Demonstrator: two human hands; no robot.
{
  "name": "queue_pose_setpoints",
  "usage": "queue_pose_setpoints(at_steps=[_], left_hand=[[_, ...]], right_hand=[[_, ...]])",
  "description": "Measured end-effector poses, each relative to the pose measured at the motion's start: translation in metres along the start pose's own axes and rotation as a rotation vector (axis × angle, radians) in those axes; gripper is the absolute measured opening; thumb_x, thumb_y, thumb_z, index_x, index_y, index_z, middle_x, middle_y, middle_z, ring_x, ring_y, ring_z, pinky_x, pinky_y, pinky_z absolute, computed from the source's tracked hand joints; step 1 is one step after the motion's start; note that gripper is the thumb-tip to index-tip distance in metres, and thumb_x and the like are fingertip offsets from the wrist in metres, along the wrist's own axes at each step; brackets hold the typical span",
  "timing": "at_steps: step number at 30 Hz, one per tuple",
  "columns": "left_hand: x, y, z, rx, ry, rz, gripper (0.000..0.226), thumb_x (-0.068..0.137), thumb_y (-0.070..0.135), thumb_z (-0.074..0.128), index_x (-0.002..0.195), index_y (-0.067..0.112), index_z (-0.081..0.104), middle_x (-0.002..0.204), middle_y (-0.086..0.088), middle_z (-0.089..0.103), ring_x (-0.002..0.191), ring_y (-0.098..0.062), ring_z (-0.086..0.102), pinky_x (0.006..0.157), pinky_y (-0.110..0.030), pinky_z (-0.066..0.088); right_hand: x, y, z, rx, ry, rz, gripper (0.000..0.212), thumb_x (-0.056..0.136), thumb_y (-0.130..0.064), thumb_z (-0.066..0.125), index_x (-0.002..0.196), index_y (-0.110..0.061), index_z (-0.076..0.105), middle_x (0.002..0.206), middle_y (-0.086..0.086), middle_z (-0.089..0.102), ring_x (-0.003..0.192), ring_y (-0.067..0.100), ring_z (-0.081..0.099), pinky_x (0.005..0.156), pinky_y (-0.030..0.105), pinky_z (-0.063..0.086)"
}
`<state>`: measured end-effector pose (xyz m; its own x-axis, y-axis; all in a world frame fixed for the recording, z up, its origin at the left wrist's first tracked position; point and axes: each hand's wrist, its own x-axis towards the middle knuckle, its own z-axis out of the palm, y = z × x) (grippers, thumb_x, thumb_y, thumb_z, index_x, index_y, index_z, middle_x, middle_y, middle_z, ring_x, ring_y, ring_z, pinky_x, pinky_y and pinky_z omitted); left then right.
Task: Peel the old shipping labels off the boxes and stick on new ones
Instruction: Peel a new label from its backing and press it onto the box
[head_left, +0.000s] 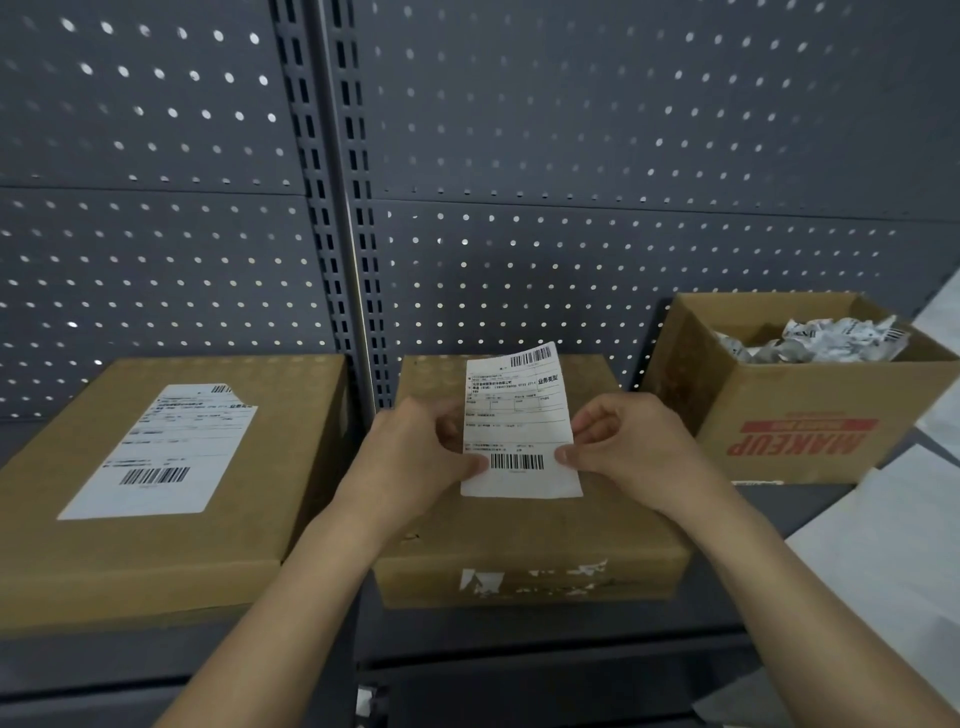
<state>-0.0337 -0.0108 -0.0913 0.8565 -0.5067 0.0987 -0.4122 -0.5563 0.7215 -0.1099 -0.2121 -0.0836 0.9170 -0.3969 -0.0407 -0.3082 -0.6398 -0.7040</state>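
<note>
View from my head, looking down at a shelf. The label is a thin, almost weightless sheet that is limp and easily creased. If its adhesive is exposed, it will cling to itself or to skin on first contact. It is best taken by its side margins, low down, keeping off the barcode and the sticky face.

I hold it upright above the top of the middle box, clear of the cardboard, with its upper edge leaning toward 1 o'clock. My left hand pinches the edge at 9 o'clock, thumb on the printed face beside the lower barcode, and the other fingers are curled behind. My right hand pinches the edge at 3 o'clock in the same way, thumb in front. Both pinches are narrow, opened only to the thickness of the paper. I cannot tell from this angle whether the backing is on or off.

Torn white label scraps mark the box's front face at 6 o'clock. At 9 o'clock stands a labelled box, with its label's far corner lifted. At 2 o'clock an open carton holds crumpled paper. For a flat bond I judge the lower edge should land first.
</note>
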Motion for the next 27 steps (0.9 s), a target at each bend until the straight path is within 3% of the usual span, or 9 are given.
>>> queue_pose_setpoints(at_steps=[3,6,10,12,15,20,27], left_hand=[[0.001,-0.003,0.001,0.006,-0.003,-0.002,0.058,0.079,0.024,0.079,0.131,0.036,0.055,0.089,0.03,0.052,0.084,0.014,0.047,0.071,-0.006,0.034],[0.002,-0.006,0.0,0.042,-0.02,-0.013,0.064,0.08,0.027,0.078,0.138,0.031,0.051,0.1,0.025,0.053,0.091,0.008,0.047,0.076,-0.008,0.035],[0.002,-0.006,-0.001,0.145,-0.052,0.011,0.062,0.08,0.039,0.076,0.136,0.031,0.053,0.125,0.013,0.054,0.109,-0.003,0.043,0.093,-0.02,0.037],[0.001,-0.006,0.001,0.19,-0.063,0.03,0.063,0.076,0.047,0.076,0.134,0.031,0.055,0.123,0.014,0.052,0.113,-0.006,0.045,0.096,-0.025,0.04],[0.0,-0.007,0.003,0.247,-0.086,0.07,0.067,0.074,0.052,0.075,0.133,0.029,0.055,0.117,0.017,0.048,0.111,-0.007,0.047,0.096,-0.028,0.044],[0.0,-0.012,-0.004,0.288,-0.197,0.124,0.073,0.08,0.051,0.07,0.144,0.027,0.045,0.125,0.017,0.042,0.116,-0.006,0.044,0.102,-0.025,0.04],[0.001,-0.013,-0.008,0.418,-0.16,0.171,0.066,0.082,0.061,0.061,0.141,0.038,0.044,0.129,0.018,0.037,0.126,-0.006,0.03,0.103,-0.028,0.035]], right_hand=[[-0.005,-0.003,0.003,-0.185,0.059,-0.037,0.033,0.076,-0.038,0.08,0.102,-0.026,0.063,0.088,-0.011,0.062,0.08,0.002,0.058,0.064,0.021,0.048],[-0.007,-0.003,0.002,-0.223,0.092,-0.026,0.056,0.077,-0.042,0.078,0.124,-0.025,0.054,0.094,-0.008,0.062,0.081,0.004,0.056,0.059,0.02,0.041],[-0.01,-0.003,0.002,-0.183,0.051,-0.163,0.022,0.077,-0.042,0.078,0.088,-0.031,0.063,0.079,-0.014,0.061,0.073,-0.003,0.056,0.056,0.013,0.04],[-0.011,-0.002,0.006,-0.151,-0.028,-0.226,0.018,0.076,-0.04,0.079,0.079,-0.031,0.064,0.076,-0.011,0.063,0.071,-0.001,0.057,0.059,0.015,0.045],[-0.007,0.001,0.01,-0.131,-0.132,-0.301,0.014,0.077,-0.037,0.079,0.077,-0.028,0.067,0.078,-0.01,0.061,0.071,-0.002,0.053,0.062,0.014,0.044],[-0.001,0.015,-0.001,-0.059,-0.231,-0.333,0.021,0.068,-0.032,0.085,0.082,-0.028,0.071,0.081,-0.012,0.059,0.074,-0.003,0.051,0.068,0.013,0.041],[0.006,0.017,-0.002,-0.067,-0.208,-0.372,0.014,0.075,-0.035,0.08,0.084,-0.03,0.071,0.087,-0.01,0.059,0.078,0.002,0.052,0.072,0.018,0.045]])
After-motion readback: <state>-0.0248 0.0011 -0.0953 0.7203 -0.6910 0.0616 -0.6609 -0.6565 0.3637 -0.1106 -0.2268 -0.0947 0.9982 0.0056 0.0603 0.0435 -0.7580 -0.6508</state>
